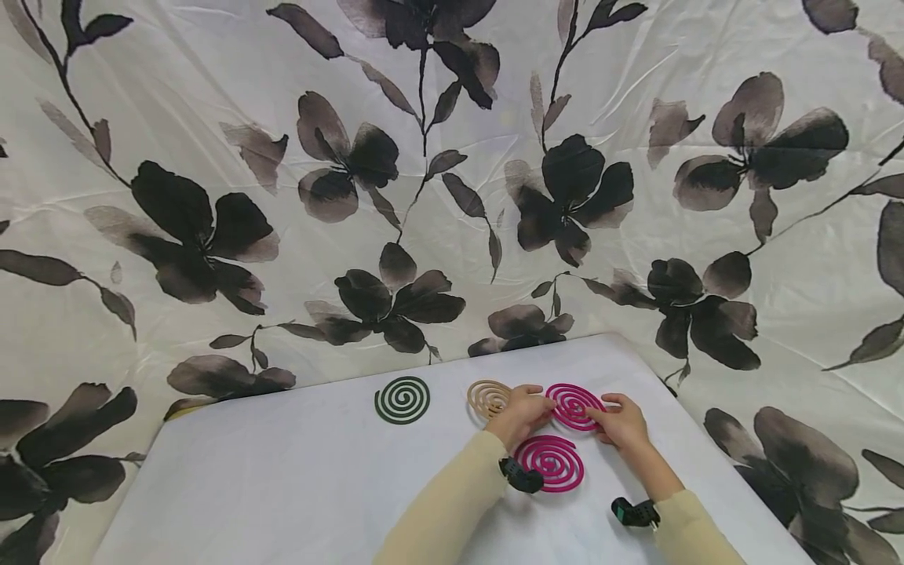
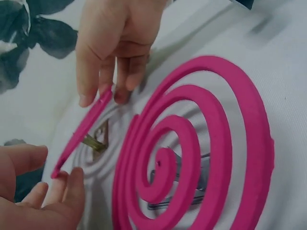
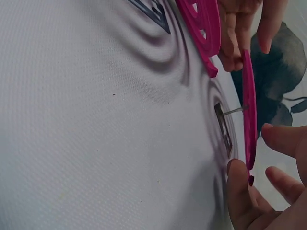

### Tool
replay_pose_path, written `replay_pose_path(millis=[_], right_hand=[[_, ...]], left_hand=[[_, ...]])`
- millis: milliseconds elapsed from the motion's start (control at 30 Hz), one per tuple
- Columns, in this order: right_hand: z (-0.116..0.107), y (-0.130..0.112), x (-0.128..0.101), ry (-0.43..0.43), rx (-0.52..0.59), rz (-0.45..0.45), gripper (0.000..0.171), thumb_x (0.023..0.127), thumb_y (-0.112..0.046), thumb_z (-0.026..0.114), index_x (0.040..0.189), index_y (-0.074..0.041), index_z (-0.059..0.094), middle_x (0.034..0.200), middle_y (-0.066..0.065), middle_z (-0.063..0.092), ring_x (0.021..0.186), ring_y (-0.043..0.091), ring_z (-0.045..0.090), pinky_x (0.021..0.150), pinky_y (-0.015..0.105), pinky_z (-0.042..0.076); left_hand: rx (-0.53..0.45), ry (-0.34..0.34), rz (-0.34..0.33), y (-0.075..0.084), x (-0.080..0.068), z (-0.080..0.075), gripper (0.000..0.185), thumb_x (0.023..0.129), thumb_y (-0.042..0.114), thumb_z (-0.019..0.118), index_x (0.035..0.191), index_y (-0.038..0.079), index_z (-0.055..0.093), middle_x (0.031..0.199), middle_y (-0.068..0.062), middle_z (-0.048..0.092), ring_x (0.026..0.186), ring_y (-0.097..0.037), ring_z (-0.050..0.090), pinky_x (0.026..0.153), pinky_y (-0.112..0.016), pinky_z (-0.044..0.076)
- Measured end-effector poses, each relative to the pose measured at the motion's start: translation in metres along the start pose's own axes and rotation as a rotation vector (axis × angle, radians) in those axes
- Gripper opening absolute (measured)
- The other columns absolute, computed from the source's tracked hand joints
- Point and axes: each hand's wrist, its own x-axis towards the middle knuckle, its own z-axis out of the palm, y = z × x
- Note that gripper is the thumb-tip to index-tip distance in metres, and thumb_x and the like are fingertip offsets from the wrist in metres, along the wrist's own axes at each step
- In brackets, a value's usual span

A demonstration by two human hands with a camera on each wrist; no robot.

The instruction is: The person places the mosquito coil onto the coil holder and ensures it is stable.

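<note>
fingers of both hands pinch far pink coil (image 1: 574,406) edges, near table's (image 1: 282,479) far edge.

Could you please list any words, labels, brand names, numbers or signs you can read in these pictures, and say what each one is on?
None: no view shows readable text.
The pink mosquito coil between the left hand and the right hand is plain.
The nearer pink coil, the beige coil and the green coil bear no marks.
The floral cloth is pattern only.
</note>
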Motion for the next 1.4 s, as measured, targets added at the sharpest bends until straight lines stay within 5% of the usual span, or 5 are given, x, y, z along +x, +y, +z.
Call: replay_pose_path(millis=[200, 433, 833, 1233, 1400], right_hand=[[-0.004, -0.001, -0.006, 0.029, -0.247, -0.095, 0.053, 0.078, -0.03, 0.067, 0.117, -0.002, 0.046, 0.114, 0.027, 0.043, 0.067, 0.02, 0.056, 0.049, 0.029, 0.048], [-0.013, -0.008, -0.024, 0.057, -0.442, -0.212, 0.052, 0.077, -0.035, 0.065, 0.112, 0.0, 0.051, 0.11, 0.027, 0.05, 0.097, 0.038, 0.047, 0.074, 0.047, 0.039], [-0.014, -0.018, -0.045, -0.002, -0.309, -0.25, 0.04, 0.077, -0.029, 0.068, 0.104, -0.002, 0.056, 0.085, 0.009, 0.061, 0.063, 0.014, 0.058, 0.052, 0.026, 0.047], [0.008, -0.041, -0.071, -0.117, -0.197, -0.287, 0.038, 0.075, -0.025, 0.07, 0.102, -0.002, 0.057, 0.077, 0.005, 0.061, 0.064, 0.018, 0.057, 0.052, 0.027, 0.048], [0.024, -0.048, -0.079, -0.159, -0.19, -0.322, 0.035, 0.074, -0.026, 0.071, 0.098, -0.005, 0.059, 0.079, 0.004, 0.061, 0.07, 0.018, 0.055, 0.057, 0.026, 0.047]], left_hand=[[0.063, 0.024, -0.049, 0.008, -0.007, -0.003, 0.047, 0.073, -0.002, 0.065, 0.117, 0.0, 0.049, 0.091, -0.009, 0.053, 0.069, -0.016, 0.053, 0.072, -0.032, 0.048], [0.056, -0.035, -0.032, 0.013, -0.017, -0.014, 0.047, 0.074, 0.0, 0.066, 0.118, 0.001, 0.048, 0.092, -0.009, 0.054, 0.07, -0.014, 0.054, 0.063, -0.022, 0.047], [0.038, -0.159, 0.072, 0.017, -0.043, -0.037, 0.039, 0.077, 0.006, 0.064, 0.114, 0.003, 0.052, 0.091, -0.011, 0.057, 0.085, -0.022, 0.059, 0.074, -0.029, 0.048], [0.002, -0.222, 0.17, 0.014, -0.063, -0.073, 0.032, 0.082, 0.01, 0.06, 0.111, -0.002, 0.052, 0.094, -0.014, 0.059, 0.083, -0.022, 0.06, 0.074, -0.032, 0.048], [-0.014, -0.187, 0.18, 0.007, -0.07, -0.092, 0.032, 0.083, 0.01, 0.059, 0.111, -0.002, 0.053, 0.098, -0.017, 0.059, 0.083, -0.021, 0.06, 0.071, -0.029, 0.049]])
